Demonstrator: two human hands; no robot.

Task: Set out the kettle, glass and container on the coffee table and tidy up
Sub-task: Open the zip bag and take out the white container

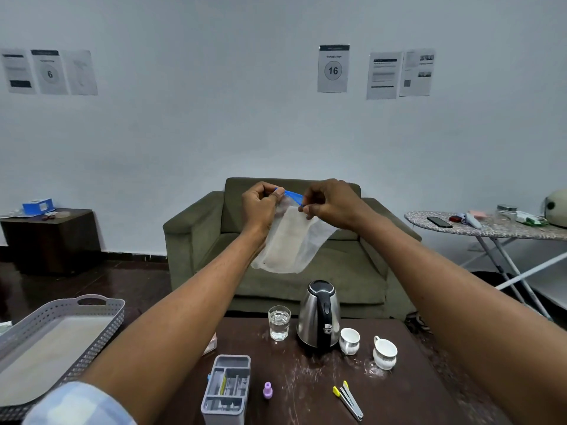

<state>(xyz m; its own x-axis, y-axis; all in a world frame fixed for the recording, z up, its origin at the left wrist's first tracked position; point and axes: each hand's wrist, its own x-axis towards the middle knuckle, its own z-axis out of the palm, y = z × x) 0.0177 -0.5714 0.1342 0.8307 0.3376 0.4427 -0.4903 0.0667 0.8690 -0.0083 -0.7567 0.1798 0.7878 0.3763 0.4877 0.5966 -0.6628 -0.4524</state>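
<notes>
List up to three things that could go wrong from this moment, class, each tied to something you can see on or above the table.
1. Both hands, left and right, pinch the zip bag high over the table; if it opens or slips, its pale contents could spill.
2. The glass holds water beside the kettle; a lowering arm might knock it.
3. One cup lies tipped and could roll.
</notes>
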